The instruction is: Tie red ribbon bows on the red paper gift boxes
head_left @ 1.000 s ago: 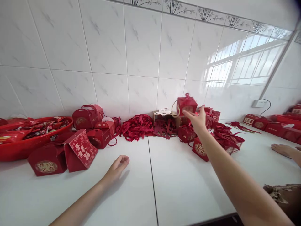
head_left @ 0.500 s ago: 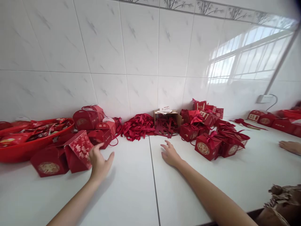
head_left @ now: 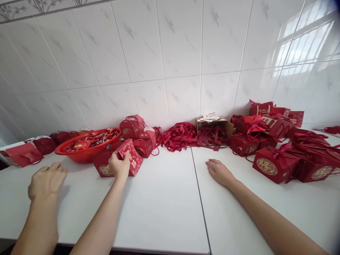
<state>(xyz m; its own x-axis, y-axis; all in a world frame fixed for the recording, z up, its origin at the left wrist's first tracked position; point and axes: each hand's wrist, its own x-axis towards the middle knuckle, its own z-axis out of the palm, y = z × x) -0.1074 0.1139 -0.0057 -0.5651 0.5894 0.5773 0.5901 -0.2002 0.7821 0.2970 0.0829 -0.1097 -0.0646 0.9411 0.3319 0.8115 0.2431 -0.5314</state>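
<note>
My left hand (head_left: 120, 165) is closed on the upper part of a red gift box (head_left: 136, 161) with a pale floral pattern, thumb on the near side. That box stands tilted on the white table, against a darker red box with a round gold emblem (head_left: 103, 164). My right hand (head_left: 219, 171) lies on the table to the right of the seam, palm down, fingers stretched out and holding nothing. Beyond it are a heap of red ribbons (head_left: 180, 136) and an open cardboard box (head_left: 227, 126) with more ribbons inside.
Another person's hand (head_left: 47, 179) hovers or rests at the far left. Behind it stands a red basin (head_left: 87, 156) of wrapped packets. Ribbon-tied red boxes (head_left: 276, 164) crowd the right side, others are stacked by the tiled wall (head_left: 183, 53).
The view has swung left. My left hand, formerly open beside the floral box, has closed on it. My right hand has lowered flat. Another person's hand now shows at left; the one at right is gone.
</note>
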